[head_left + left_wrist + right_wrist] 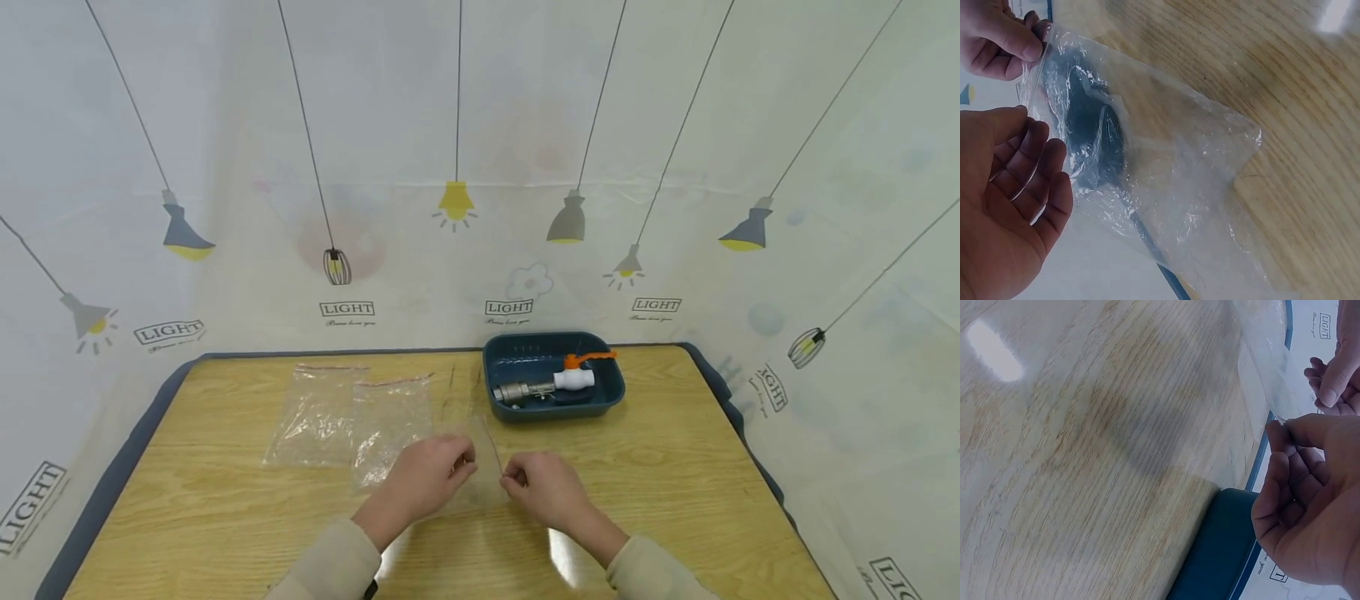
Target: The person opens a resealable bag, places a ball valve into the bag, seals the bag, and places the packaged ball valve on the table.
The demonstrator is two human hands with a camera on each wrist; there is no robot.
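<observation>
A clear plastic zip bag (pixel 1179 169) hangs between my two hands, its mouth strip near the fingers and its body spread out above the table. My right hand (pixel 549 492) pinches the bag's edge between thumb and index finger. At the other end of the mouth strip, my left hand (pixel 427 473) pinches the bag with thumb and index finger, its other fingers loosely curled. In the right wrist view, the right hand (pixel 1310 500) keeps its pinch while the left hand (pixel 1338 381) shows beyond. Nothing shows inside the bag.
Two clear zip bags, one left (pixel 311 417) and one nearer the middle (pixel 393 417), lie flat on the wooden table (pixel 225 533). Behind the right hand stands a dark blue tray (pixel 555 411) containing a white valve with an orange handle (pixel 573 379) and a metal fitting (pixel 513 392).
</observation>
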